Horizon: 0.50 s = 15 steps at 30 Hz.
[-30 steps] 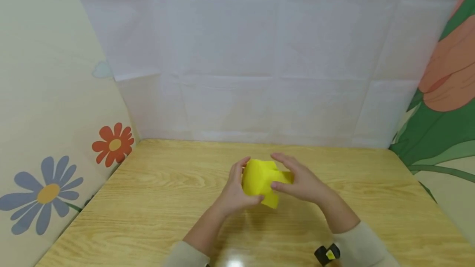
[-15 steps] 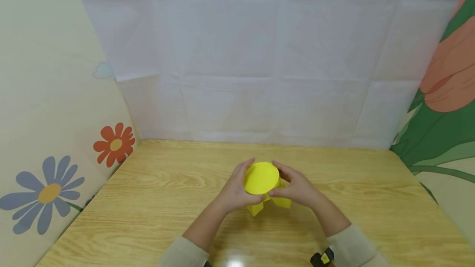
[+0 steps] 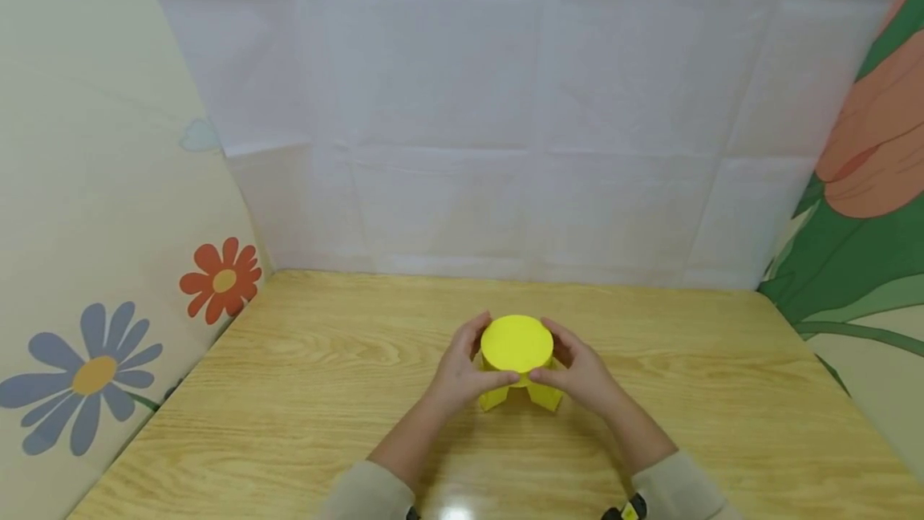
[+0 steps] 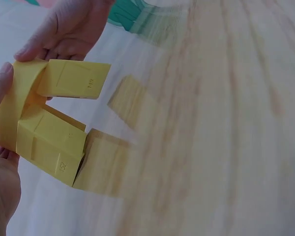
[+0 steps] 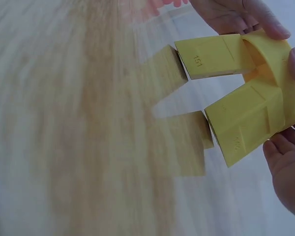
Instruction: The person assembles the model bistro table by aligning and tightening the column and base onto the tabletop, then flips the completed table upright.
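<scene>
A yellow paper model shaped like a small stool (image 3: 516, 343) is held between both hands, round flat top upward and blocky legs downward. On its left side my left hand (image 3: 459, 369) grips the rim, thumb across the near face. The right hand (image 3: 586, 372) holds the opposite side the same way, the two thumbs almost meeting in front. In the left wrist view the legs (image 4: 54, 147) show folded flaps and raised numbers. A numbered leg (image 5: 214, 56) also shows in the right wrist view. The leg ends are at or just above the tabletop; I cannot tell which.
The wood-grain table (image 3: 325, 392) is glossy and mirrors the legs. A white creased sheet (image 3: 447, 119) hangs behind its back edge. Walls painted with flowers (image 3: 224, 281) stand on both sides. Dark wrist straps (image 3: 626, 510) show at the sleeves.
The yellow paper stool has turned from lying tilted to standing upright, top facing up. My right hand has shifted from its legs to the rim, and both hands now hold it evenly.
</scene>
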Each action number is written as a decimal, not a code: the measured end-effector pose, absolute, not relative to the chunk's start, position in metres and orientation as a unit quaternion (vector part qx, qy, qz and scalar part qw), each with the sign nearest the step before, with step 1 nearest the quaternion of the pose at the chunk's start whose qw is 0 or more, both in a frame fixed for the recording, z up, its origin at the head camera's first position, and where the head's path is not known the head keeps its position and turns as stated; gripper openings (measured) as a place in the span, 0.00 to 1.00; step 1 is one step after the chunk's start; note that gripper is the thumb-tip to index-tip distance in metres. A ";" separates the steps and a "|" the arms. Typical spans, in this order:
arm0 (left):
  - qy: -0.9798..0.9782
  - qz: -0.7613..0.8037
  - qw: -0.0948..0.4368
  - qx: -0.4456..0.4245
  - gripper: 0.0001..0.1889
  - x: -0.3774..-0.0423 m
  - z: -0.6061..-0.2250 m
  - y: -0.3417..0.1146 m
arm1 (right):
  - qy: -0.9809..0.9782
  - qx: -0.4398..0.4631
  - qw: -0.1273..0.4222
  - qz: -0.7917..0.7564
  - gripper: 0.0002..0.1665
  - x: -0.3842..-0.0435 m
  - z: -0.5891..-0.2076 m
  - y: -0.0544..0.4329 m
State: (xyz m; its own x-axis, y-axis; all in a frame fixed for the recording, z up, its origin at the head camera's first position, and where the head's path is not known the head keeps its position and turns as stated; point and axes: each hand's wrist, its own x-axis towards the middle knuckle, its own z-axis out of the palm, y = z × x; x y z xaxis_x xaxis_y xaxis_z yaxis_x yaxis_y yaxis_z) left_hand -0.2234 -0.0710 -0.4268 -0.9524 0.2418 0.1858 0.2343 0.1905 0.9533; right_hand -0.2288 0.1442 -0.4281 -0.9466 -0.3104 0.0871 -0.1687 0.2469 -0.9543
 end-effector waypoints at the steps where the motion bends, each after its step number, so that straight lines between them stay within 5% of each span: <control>1: 0.772 0.617 0.007 0.153 0.55 -0.224 -0.427 -0.071 | 0.785 -0.152 0.058 -0.597 0.51 -0.229 -0.429 0.144; 15: 0.793 0.586 0.055 0.155 0.55 -0.232 -0.427 -0.072 | 0.775 -0.141 0.060 -0.613 0.51 -0.229 -0.433 0.145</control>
State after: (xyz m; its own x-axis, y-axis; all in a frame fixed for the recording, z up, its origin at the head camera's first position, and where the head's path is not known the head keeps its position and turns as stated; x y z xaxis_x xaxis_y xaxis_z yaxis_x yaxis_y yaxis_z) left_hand -0.2322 -0.0724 -0.4271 -0.9456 0.3112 0.0947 0.1819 0.2645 0.9471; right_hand -0.2292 0.1446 -0.4329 -0.9532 -0.2919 0.0792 -0.1445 0.2094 -0.9671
